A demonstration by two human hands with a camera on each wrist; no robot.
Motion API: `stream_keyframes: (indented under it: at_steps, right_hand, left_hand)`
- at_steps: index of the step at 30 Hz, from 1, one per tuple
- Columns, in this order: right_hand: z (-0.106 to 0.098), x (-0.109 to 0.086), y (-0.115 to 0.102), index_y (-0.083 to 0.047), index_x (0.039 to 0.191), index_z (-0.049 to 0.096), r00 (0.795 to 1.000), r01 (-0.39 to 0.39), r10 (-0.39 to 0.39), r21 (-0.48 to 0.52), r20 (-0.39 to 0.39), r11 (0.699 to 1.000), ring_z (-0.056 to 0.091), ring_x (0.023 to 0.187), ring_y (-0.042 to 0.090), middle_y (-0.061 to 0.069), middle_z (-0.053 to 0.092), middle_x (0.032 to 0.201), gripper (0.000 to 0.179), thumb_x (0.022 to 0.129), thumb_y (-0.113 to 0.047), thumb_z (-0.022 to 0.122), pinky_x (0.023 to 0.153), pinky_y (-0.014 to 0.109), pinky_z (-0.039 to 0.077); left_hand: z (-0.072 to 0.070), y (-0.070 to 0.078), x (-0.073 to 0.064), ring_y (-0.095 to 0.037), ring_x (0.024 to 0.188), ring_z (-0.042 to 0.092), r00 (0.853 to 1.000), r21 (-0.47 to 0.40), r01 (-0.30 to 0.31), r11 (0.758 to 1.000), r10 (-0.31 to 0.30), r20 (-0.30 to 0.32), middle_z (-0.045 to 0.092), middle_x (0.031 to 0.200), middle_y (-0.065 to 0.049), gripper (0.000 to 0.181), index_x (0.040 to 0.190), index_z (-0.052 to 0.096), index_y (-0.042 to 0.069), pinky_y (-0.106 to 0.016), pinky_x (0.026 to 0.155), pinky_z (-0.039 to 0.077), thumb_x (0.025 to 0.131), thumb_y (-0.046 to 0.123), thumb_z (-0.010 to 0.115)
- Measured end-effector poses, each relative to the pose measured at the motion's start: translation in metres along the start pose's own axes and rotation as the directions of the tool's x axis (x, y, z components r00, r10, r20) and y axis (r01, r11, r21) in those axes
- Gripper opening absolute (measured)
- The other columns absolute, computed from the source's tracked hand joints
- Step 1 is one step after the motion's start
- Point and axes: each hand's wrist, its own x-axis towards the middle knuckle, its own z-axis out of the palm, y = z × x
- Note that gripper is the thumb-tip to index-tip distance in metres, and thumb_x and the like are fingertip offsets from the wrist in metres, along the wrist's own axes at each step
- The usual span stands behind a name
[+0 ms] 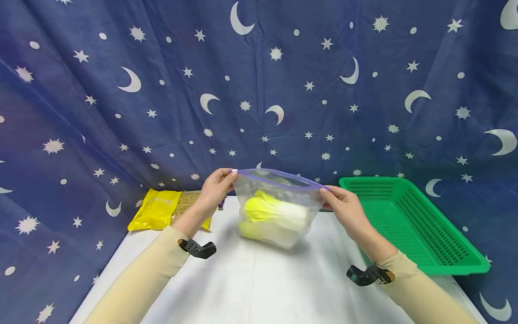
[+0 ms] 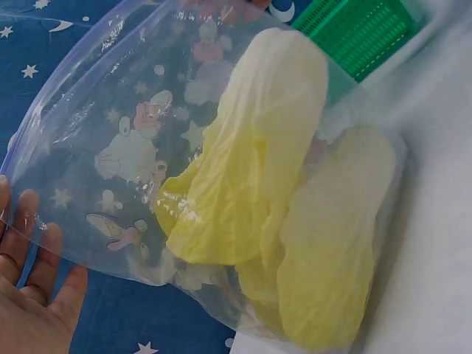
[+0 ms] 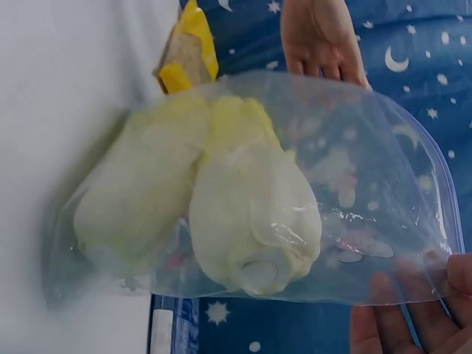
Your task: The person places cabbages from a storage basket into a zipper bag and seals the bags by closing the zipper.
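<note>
A clear zip-top bag [image 1: 301, 195] with a purple zip edge stands tilted above the white table, its mouth gaping. Two pale heads of baby napa cabbage [image 2: 254, 147] lie side by side inside, yellow leaves toward the left and white bases toward the right. My left hand [image 1: 216, 186] pinches the left corner of the bag's mouth between thumb and fingers. At the opposite corner, my right hand [image 1: 348, 209] pinches the zip edge. In the right wrist view, the fingers [image 3: 428, 321] of that hand lie partly behind the film.
A yellow packet [image 1: 158, 209] with a see-through window lies at the back left. The green perforated basket [image 1: 441, 216] stands on the right. Partly hidden by the bag is a blue box [image 3: 177, 324]. A dark blue star-and-moon curtain [image 1: 259, 81] hangs behind the table [image 1: 243, 283].
</note>
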Motion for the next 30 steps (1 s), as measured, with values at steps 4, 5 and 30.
stream_keyframes:
  at_steps: [4, 5, 30]
  right_hand:
    - [-0.005, 0.008, 0.001, -0.003, 0.136, 0.063, 0.999, -0.032, 0.033, 0.014, -0.013, 0.999, 0.061, 0.117, 0.021, 0.014, 0.065, 0.131, 0.052, 0.104, -0.043, 0.057, 0.098, 0.032, 0.053]
    - [-0.006, 0.01, 0.001, -0.003, 0.136, 0.063, 0.999, -0.036, 0.036, 0.017, -0.017, 0.999, 0.061, 0.117, 0.02, 0.014, 0.066, 0.131, 0.052, 0.104, -0.044, 0.057, 0.099, 0.033, 0.052]
    - [-0.002, 0.029, 0.013, -0.009, 0.115, 0.057, 0.989, 0.003, 0.025, 0.186, -0.148, 0.983, 0.058, 0.095, 0.012, -0.007, 0.069, 0.095, 0.037, 0.106, -0.043, 0.05, 0.081, 0.024, 0.049]
  left_hand:
    - [0.0, -0.001, -0.007, -0.026, 0.118, 0.06, 1.0, -0.029, -0.012, 0.999, 0.012, 0.002, 0.064, 0.12, -0.015, 0.036, 0.123, 0.058, 0.001, -0.041, 0.109, 0.046, 0.104, 0.032, 0.061]
    - [0.001, -0.002, -0.009, -0.026, 0.117, 0.061, 1.0, -0.039, -0.018, 0.999, 0.018, 0.004, 0.065, 0.118, -0.015, 0.037, 0.123, 0.058, 0.001, -0.041, 0.109, 0.047, 0.104, 0.032, 0.061]
    - [0.025, -0.016, -0.023, -0.009, 0.087, 0.069, 0.981, -0.174, -0.175, 0.969, 0.156, -0.116, 0.072, 0.093, 0.0, 0.017, 0.108, 0.06, 0.0, -0.027, 0.086, 0.058, 0.101, 0.014, 0.066]
